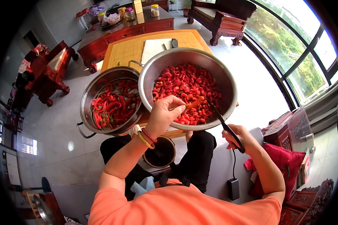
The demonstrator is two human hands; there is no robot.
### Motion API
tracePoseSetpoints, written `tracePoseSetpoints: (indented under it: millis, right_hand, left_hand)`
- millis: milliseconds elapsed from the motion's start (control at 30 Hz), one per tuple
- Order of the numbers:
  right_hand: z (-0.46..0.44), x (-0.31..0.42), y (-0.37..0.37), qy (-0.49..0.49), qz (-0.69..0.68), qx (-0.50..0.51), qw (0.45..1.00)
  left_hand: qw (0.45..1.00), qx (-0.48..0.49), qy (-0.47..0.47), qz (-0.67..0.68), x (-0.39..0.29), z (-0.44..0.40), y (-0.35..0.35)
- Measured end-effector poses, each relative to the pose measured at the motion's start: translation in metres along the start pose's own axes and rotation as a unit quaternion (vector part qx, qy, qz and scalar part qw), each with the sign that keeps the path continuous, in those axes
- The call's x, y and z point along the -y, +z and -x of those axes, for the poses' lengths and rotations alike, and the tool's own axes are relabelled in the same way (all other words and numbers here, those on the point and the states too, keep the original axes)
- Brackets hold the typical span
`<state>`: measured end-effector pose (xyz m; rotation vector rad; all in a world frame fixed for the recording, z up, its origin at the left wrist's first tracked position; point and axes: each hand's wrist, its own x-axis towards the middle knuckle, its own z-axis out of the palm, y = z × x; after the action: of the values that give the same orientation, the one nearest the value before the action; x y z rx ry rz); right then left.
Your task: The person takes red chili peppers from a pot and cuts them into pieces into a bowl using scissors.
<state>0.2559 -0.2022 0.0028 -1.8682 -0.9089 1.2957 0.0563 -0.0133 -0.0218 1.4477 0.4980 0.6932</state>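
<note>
My left hand pinches an orange-red chili pepper over a wide steel basin. Chopped red chili pieces cover the bottom of that basin. In my right hand is a pair of black scissors, its blades pointing at the free end of the chili. Whether the blades touch it I cannot tell. To the left stands a steel pot with whole red chilies in it, some with green stems. A red bead bracelet and a yellow bangle circle my left wrist.
Under the basin and pot is a wooden table bearing a white board. A dark bucket stands between my legs. A black power adapter and a red cushion are at my right. Jars stand on the far cabinet.
</note>
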Motion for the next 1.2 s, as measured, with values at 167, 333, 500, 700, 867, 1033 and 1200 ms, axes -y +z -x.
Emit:
tracePoseSetpoints:
  millis: [167, 333, 500, 700, 867, 1033, 1200]
  right_hand:
    - [-0.001, -0.012, 0.005, -0.03, 0.088, 0.037, 0.995]
    - [-0.001, -0.006, 0.008, -0.036, 0.127, 0.045, 0.99]
    - [0.003, -0.008, 0.016, -0.02, 0.009, 0.056, 0.998]
    - [0.008, -0.011, 0.018, 0.014, -0.111, 0.079, 0.991]
    - [0.012, -0.018, 0.025, -0.023, -0.086, 0.131, 0.987]
    - [0.008, -0.015, 0.032, -0.021, -0.087, 0.123, 0.988]
    - [0.01, -0.006, 0.035, 0.005, -0.095, 0.106, 0.99]
  left_hand:
    - [0.999, -0.007, 0.024, -0.024, 0.001, -0.001, 0.002]
    - [0.997, 0.009, 0.043, -0.071, 0.003, 0.003, 0.013]
    - [0.996, 0.007, 0.037, -0.086, 0.001, 0.005, 0.018]
    - [0.989, -0.024, 0.055, -0.137, 0.007, 0.0, 0.017]
    - [0.992, -0.046, 0.06, -0.098, 0.005, 0.0, 0.018]
    - [0.992, -0.028, 0.054, -0.112, 0.002, 0.003, 0.027]
    - [0.992, -0.026, 0.053, -0.11, 0.006, 0.003, 0.028]
